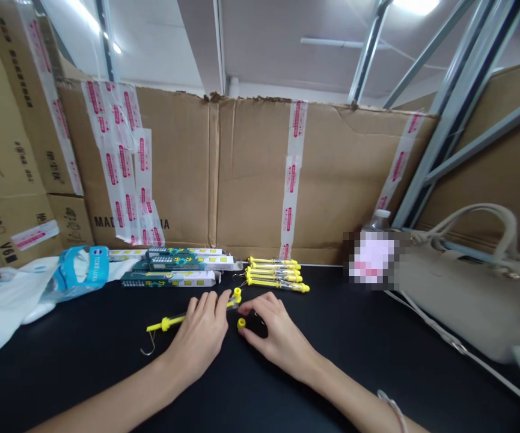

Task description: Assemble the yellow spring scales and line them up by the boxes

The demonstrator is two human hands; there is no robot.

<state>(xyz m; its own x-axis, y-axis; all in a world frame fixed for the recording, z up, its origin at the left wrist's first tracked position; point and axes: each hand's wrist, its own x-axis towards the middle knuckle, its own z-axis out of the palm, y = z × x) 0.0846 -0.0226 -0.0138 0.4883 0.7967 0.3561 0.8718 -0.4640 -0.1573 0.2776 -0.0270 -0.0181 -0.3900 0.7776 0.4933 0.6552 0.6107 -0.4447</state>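
Spring scale [174, 320] slanting; hook end [149, 344] left

Bottle [374, 258] label pixelated; yellow spring scale [169, 322] middle hidden under left hand [199, 337]; handbag [467, 294] cut by right edge.

A flattened cardboard carton [250, 180], strapped with printed packing tape [292, 174], is stood behind the black table [52, 385]; grey steel racking [455, 102] is seen at right, beneath a lit white ceiling [278, 42].
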